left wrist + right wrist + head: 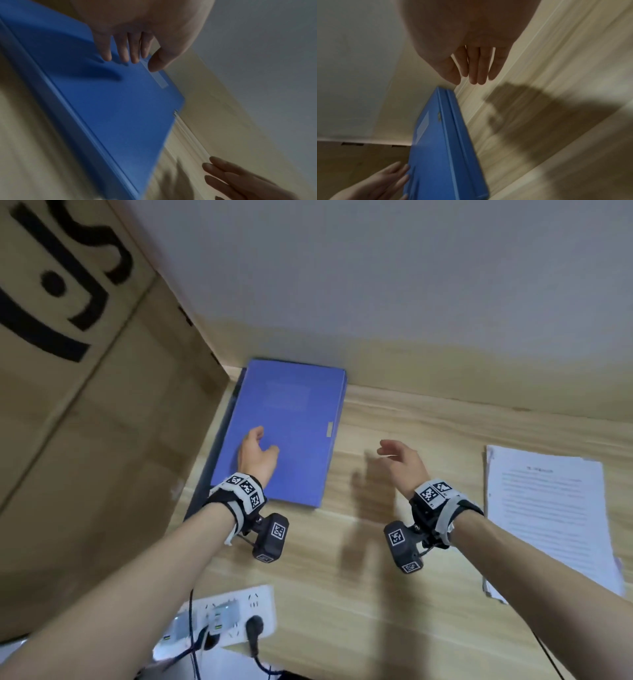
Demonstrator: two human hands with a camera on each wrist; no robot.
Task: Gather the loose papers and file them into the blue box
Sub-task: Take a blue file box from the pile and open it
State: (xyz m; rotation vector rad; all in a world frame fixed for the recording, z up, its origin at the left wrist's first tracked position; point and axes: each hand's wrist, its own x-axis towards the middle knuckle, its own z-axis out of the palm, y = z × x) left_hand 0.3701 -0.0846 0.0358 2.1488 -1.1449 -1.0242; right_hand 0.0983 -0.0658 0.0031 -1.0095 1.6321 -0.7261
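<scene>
This looks like an office or study corner, probably a desk set into a nook. The light wood-grain desk [394, 594] runs up to a plain pale wall [376, 268], with a matching wood strip along its base. A blue box [284, 433] of the document-filing kind lies flat on it, closed, and a stack of printed papers [548, 518] sits well to its right. A white power strip [219, 621] with plugs and cables lies at the near edge. A large cardboard carton [85, 405] with black print stands at the left, hinting at storage or a recent delivery.
</scene>
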